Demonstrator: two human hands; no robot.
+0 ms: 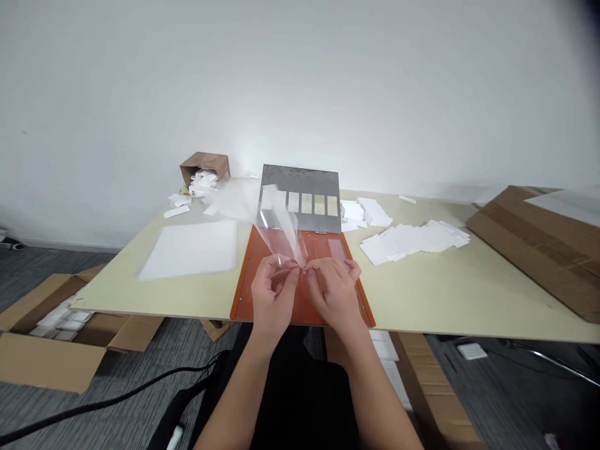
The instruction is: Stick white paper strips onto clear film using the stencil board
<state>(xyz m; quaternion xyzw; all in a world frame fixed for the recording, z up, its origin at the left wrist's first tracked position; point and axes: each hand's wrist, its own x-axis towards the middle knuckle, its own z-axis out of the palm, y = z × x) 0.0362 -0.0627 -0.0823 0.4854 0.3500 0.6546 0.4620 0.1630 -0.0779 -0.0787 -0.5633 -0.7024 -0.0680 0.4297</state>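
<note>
A clear plastic film (280, 232) rises from a tight pinch above a pale work table (435, 294), held between the fingertips of a person's left hand (274, 294) and right hand (335, 290). The hands nearly meet over an orange hinged board (246, 290), apparently keeping the film lifted off its surface. Beyond them, a grey metal plate (300, 182) with a row of rectangular windows stands tilted up at the board's far edge, seemingly swung open to leave the board accessible. Loose stacks of white cards (412, 242) lie to the right, within easy reach, while a white sheet (187, 250) rests to the left. A tipped brown box (205, 165) spills white pieces at the far left. The fingers hide the pinched edge, so whether the film is one layer or two cannot be told, and glare blurs its far outline.
</note>
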